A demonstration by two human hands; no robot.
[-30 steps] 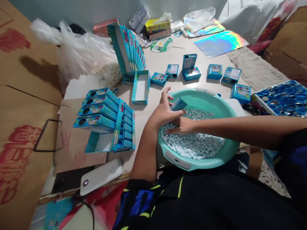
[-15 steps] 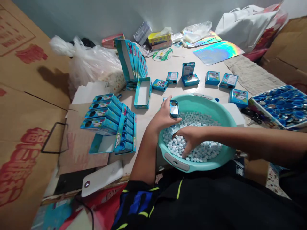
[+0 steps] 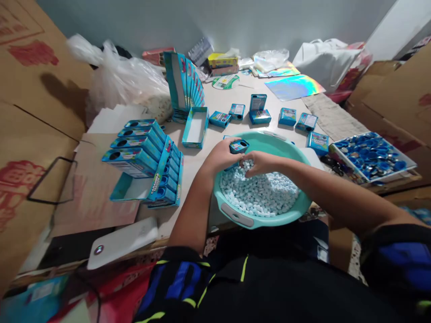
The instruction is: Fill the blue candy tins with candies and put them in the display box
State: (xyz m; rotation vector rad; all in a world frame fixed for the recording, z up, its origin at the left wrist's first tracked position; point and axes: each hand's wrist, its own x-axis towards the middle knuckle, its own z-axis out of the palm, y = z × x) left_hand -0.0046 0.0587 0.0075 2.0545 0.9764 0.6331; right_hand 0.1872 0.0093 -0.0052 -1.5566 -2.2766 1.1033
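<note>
My left hand (image 3: 218, 154) is closed around a small blue box (image 3: 239, 146) with a dark opening in its upper face, held over the far left rim of a turquoise basin (image 3: 279, 143). Small white and pale blue candies (image 3: 262, 197) fill the lower part of the basin. Just beside the box, my right hand (image 3: 262, 163) is curled around a handful of the same candies, some showing between thumb and fingers. Part of another blue item shows beneath my left hand, mostly hidden.
Several printed blue boxes (image 3: 260, 116) stand beyond the basin. On the left are a display carton (image 3: 164, 172) with blue boxes, an open blue tray (image 3: 196, 128) and a white phone (image 3: 124, 242). A tray of blue and silver pieces (image 3: 373, 154) lies right.
My right hand has risen from the candies with a handful and come up beside the box. My left hand has tilted the box. The view has shifted to the right.
</note>
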